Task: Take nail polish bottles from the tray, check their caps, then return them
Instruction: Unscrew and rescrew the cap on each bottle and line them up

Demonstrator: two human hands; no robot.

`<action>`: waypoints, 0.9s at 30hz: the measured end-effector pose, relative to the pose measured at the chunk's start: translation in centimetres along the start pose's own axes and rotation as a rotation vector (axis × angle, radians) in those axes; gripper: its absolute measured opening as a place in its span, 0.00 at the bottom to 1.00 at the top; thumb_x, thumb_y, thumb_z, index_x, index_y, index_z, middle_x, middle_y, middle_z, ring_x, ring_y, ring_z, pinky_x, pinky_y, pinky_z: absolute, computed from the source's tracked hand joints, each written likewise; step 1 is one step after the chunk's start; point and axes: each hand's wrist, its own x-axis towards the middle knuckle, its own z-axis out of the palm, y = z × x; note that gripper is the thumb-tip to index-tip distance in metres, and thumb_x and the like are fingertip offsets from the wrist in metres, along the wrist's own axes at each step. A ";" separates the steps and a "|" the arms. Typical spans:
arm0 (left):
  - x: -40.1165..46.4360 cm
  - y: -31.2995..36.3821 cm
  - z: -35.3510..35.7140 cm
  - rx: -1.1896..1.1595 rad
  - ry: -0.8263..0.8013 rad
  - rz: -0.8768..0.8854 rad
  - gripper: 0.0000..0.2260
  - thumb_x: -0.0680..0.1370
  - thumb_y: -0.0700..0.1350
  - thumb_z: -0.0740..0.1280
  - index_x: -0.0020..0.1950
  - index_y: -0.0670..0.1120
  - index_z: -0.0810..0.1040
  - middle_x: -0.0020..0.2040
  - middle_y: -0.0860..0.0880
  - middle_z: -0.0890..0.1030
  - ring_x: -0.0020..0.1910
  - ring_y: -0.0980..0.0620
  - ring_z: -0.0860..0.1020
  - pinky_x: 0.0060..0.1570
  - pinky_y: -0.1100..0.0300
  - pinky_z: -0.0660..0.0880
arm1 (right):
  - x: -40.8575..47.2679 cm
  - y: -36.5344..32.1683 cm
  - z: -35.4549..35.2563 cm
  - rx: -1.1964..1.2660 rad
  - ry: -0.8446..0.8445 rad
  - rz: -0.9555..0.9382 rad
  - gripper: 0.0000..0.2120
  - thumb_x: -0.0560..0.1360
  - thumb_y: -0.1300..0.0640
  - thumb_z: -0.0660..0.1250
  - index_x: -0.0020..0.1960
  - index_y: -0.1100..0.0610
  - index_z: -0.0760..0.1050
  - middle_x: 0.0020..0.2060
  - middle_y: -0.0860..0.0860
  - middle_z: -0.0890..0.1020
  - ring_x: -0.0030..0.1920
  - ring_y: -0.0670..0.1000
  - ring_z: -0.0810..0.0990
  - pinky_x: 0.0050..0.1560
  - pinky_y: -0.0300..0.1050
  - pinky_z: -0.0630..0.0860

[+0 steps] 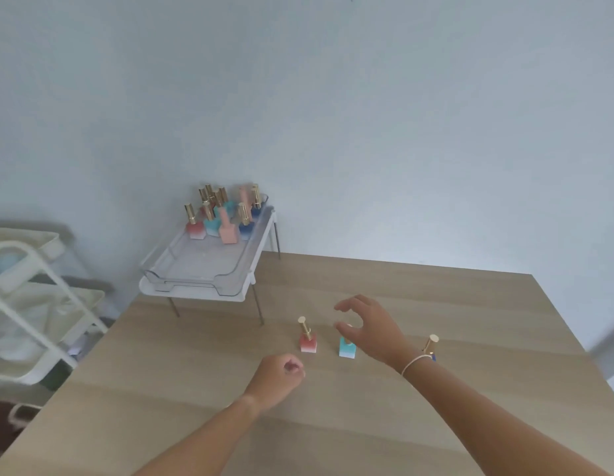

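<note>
Three nail polish bottles stand on the wooden table (333, 424): a red one with a gold cap (308, 341), a teal one (347, 350), and a blue one (430, 345) partly hidden behind my right wrist. My right hand (367, 326) hovers over the teal bottle's cap with fingers spread and curved; it covers most of that cap. My left hand (281, 372) rests as a loose fist on the table, just in front of the red bottle, holding nothing. A clear tray (181, 269) at the back left holds several more bottles at its far end.
The tray sits on a white raised stand (243, 290) with thin metal legs at the table's back left corner. A white rolling cart (30, 304) stands left of the table. A pale wall runs behind.
</note>
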 end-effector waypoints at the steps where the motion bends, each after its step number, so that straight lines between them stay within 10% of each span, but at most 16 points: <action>1: 0.2 -0.4 -0.7 0.009 0.007 -0.005 0.04 0.72 0.43 0.68 0.46 0.48 0.80 0.39 0.53 0.77 0.39 0.55 0.75 0.42 0.62 0.73 | 0.3 -0.6 0.8 -0.015 -0.025 -0.005 0.12 0.72 0.54 0.68 0.56 0.51 0.76 0.54 0.48 0.78 0.58 0.49 0.73 0.57 0.39 0.67; 10: 3.6 -0.6 -2.6 0.046 -0.085 0.018 0.21 0.73 0.44 0.67 0.66 0.50 0.70 0.50 0.50 0.74 0.50 0.52 0.75 0.47 0.63 0.70 | 2.0 -2.9 4.8 -0.104 -0.085 -0.019 0.13 0.73 0.54 0.65 0.58 0.51 0.75 0.55 0.49 0.78 0.58 0.50 0.73 0.58 0.43 0.69; 21: 6.3 -0.3 -0.6 -0.011 -0.105 0.155 0.05 0.71 0.47 0.70 0.45 0.48 0.81 0.46 0.47 0.81 0.46 0.50 0.79 0.51 0.55 0.74 | 3.0 -1.2 4.1 -0.141 -0.074 0.016 0.14 0.73 0.56 0.64 0.59 0.49 0.74 0.55 0.47 0.78 0.58 0.48 0.73 0.56 0.37 0.66; 27: 7.1 1.2 -2.7 0.004 -0.041 0.224 0.06 0.72 0.52 0.69 0.45 0.50 0.80 0.37 0.58 0.77 0.28 0.67 0.70 0.32 0.70 0.66 | 4.5 -1.8 3.4 -0.192 -0.091 -0.048 0.20 0.74 0.57 0.63 0.65 0.48 0.70 0.56 0.49 0.77 0.58 0.50 0.73 0.59 0.42 0.67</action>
